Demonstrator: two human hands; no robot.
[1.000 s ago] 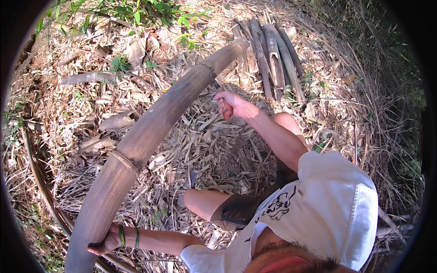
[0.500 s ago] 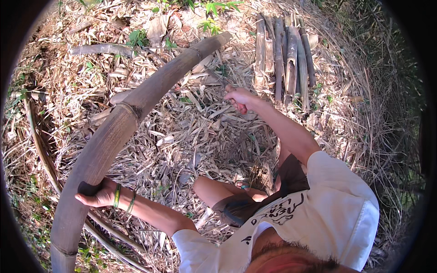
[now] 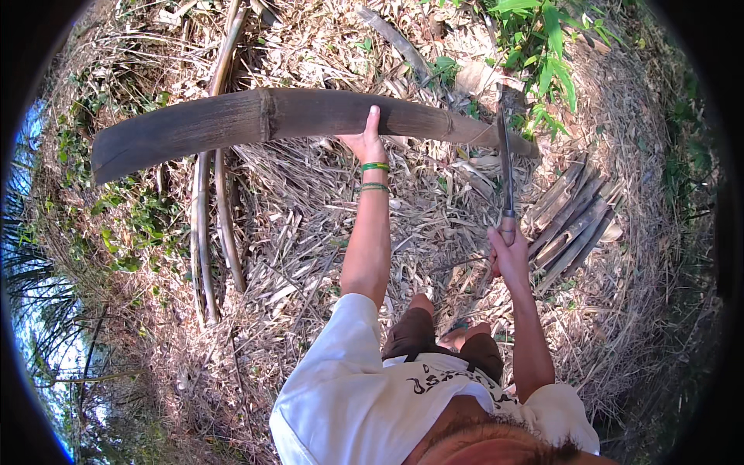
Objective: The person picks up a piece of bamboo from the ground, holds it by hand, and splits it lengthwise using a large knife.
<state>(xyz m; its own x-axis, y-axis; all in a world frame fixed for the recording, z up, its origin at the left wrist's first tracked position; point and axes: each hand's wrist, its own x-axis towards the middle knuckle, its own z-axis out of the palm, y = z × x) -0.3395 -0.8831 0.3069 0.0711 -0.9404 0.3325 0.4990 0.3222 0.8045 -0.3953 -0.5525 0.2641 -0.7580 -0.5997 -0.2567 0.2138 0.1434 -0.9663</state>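
A thick, dark brown bamboo pole (image 3: 194,128) lies crosswise in front of me, its wide end at the left and its narrower end at the right. My left hand (image 3: 366,145) is closed on its near side, with the thumb over the top and the fingers hidden beneath. Green bands circle that wrist. The handle of a machete (image 3: 506,167) is in my right hand (image 3: 509,252). Its long dark blade points away from me and crosses the pole near the right end. Whether the blade touches the bamboo, I cannot tell.
Several split bamboo pieces (image 3: 570,221) lie bundled on the ground at the right. Long thin poles (image 3: 203,232) stretch along the left. A leafy green plant (image 3: 552,58) grows at the far right, near a short bamboo piece (image 3: 395,37). Dry leaf litter (image 3: 310,240) covers the ground.
The bamboo pole has swung from a steep slant to nearly crosswise. My left hand has moved right and away from me with it. The machete has been brought across the pole's narrow end.
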